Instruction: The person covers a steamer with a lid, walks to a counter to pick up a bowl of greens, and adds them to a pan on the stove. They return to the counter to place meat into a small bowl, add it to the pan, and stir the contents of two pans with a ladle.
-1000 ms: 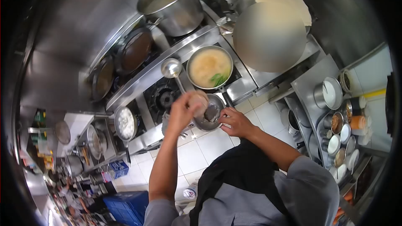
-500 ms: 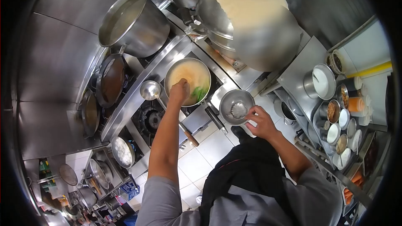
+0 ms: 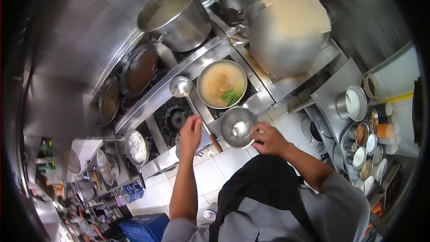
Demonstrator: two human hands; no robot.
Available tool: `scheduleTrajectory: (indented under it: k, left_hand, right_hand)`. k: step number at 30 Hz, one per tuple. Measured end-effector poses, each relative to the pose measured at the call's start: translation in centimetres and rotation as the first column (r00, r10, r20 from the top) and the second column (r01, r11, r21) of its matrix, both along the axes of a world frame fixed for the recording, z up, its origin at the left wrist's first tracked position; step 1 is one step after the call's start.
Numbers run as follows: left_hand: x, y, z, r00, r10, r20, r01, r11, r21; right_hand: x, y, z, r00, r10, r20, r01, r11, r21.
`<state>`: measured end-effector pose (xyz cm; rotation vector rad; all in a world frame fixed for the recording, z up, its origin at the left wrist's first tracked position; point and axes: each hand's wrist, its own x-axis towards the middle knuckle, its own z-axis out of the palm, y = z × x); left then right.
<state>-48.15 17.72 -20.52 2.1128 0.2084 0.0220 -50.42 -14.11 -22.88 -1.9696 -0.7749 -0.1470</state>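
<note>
My right hand (image 3: 268, 139) pinches the rim of a steel bowl (image 3: 227, 131); no contents show on its shiny inside. The bowl is tilted towards me, just in front of a pan (image 3: 214, 69) of cloudy, pale orange soup with green leaves at one side. My left hand (image 3: 191, 128) is in the air by the front burner, fingers curled closed. Whatever they may hold is hidden. Between that hand and the bowl a ladle (image 3: 180, 87) lies across the stove, its wooden grip towards me.
A big stockpot (image 3: 183, 27) stands behind, with dark pans (image 3: 139, 69) to its left. At front left is a pan of white pieces (image 3: 135, 147). A large domed steel vessel (image 3: 286, 40) bears a pale cloth. Ingredient containers (image 3: 359, 157) line the right-hand shelf.
My left hand has drawn back from over the soup pan towards me. The bowl in my right hand has shifted left and closer to me. The camera view has turned slightly.
</note>
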Motion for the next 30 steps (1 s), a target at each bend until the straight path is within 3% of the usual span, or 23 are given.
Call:
scheduleTrajectory:
  k: [2, 3, 4, 5, 7, 9, 11, 12, 13, 14, 15, 16, 17, 18, 21, 23, 25, 28, 30]
  left_hand:
    - [-6.8, 1.6, -0.7, 0.998, 0.056, -0.037, -0.060, 0.991, -0.117]
    - [-10.6, 3.9, -3.3, 0.994, 0.045, -0.103, -0.051, 0.997, -0.058]
    - [-13.7, 3.0, -0.5, 0.942, 0.162, -0.295, -0.212, 0.966, -0.148]
    - [-17.2, 4.0, -2.7, 0.960, 0.220, -0.175, -0.221, 0.975, 0.016]
    - [-24.1, 4.9, -4.3, 0.922, 0.363, -0.135, -0.385, 0.900, -0.206]
    - [-30.5, 4.7, -5.6, 0.793, 0.587, -0.164, -0.598, 0.697, -0.397]
    - [-36.4, 4.5, -7.4, 0.613, 0.789, -0.041, -0.766, 0.581, -0.275]
    - [-39.5, 4.1, -6.4, 0.508, 0.855, -0.105, -0.845, 0.470, -0.257]
    - [-42.4, 3.4, -4.9, 0.398, 0.899, -0.181, -0.905, 0.352, -0.240]
    - [-45.7, 2.6, -5.6, 0.256, 0.953, -0.162, -0.944, 0.210, -0.255]
    - [-49.1, 1.7, -7.0, 0.125, 0.981, -0.149, -0.959, 0.081, -0.271]
    - [-52.3, 0.8, -8.5, -0.036, 0.990, -0.135, -0.957, -0.073, -0.281]
    - [-55.9, 0.4, -12.7, -0.205, 0.979, -0.018, -0.942, -0.202, -0.268]
    - [-58.5, -0.8, -12.2, -0.346, 0.936, -0.064, -0.878, -0.347, -0.330]
    - [-65.5, -4.9, -9.7, -0.677, 0.703, -0.219, -0.514, -0.665, -0.542]
    - [-71.2, -6.8, -8.8, -0.804, 0.547, -0.235, -0.410, -0.795, -0.446]
    - [-76.4, -8.3, -8.8, -0.915, 0.386, -0.120, -0.232, -0.745, -0.626]
    - [-84.5, -9.9, -8.8, -0.960, 0.269, -0.082, -0.152, -0.742, -0.653]
    - [-88.9, -9.9, -7.9, -0.992, 0.042, -0.121, 0.059, -0.692, -0.720]
  right_hand:
    - [-0.7, 3.7, 0.6, 0.967, 0.251, 0.051, -0.253, 0.967, 0.029]
    - [-1.3, 5.9, 1.0, 0.927, 0.363, 0.094, -0.368, 0.929, 0.047]
    - [-2.2, 7.9, 1.0, 0.879, 0.475, 0.052, -0.474, 0.880, -0.027]
    - [-3.1, 10.0, 1.0, 0.824, 0.559, 0.091, -0.560, 0.829, -0.019]
    - [-5.2, 14.6, 0.6, 0.686, 0.718, 0.120, -0.722, 0.692, -0.010]
    - [-7.7, 18.6, 0.2, 0.639, 0.768, -0.043, -0.753, 0.636, 0.165]
    - [-9.6, 21.9, -1.7, 0.656, 0.728, -0.198, -0.694, 0.685, 0.222]
    - [-9.1, 22.7, -7.6, 0.597, 0.692, -0.405, -0.662, 0.710, 0.239]
    - [-7.8, 23.9, -12.5, 0.579, 0.423, -0.697, -0.527, 0.846, 0.075]
    - [-8.3, 24.7, -13.5, 0.482, 0.189, -0.855, -0.207, 0.973, 0.098]
    - [-6.3, 24.5, -16.2, 0.233, 0.040, -0.972, -0.166, 0.986, 0.001]
    - [-3.0, 24.8, -22.6, 0.018, -0.170, -0.985, -0.176, 0.970, -0.171]
    - [-1.9, 24.6, -25.0, -0.055, -0.137, -0.989, -0.276, 0.954, -0.117]
    - [-1.2, 25.1, -26.4, -0.136, -0.114, -0.984, -0.357, 0.932, -0.058]
    - [-1.1, 27.9, -24.9, -0.124, -0.106, -0.987, -0.371, 0.927, -0.053]
    - [-0.4, 29.1, -24.0, -0.126, -0.093, -0.988, -0.300, 0.953, -0.052]
    - [1.4, 29.2, -23.7, -0.124, -0.095, -0.988, -0.214, 0.975, -0.067]
    - [1.8, 30.8, -24.1, -0.144, -0.083, -0.986, -0.081, 0.994, -0.071]
    - [4.3, 32.3, -30.0, -0.169, -0.068, -0.983, 0.018, 0.997, -0.072]
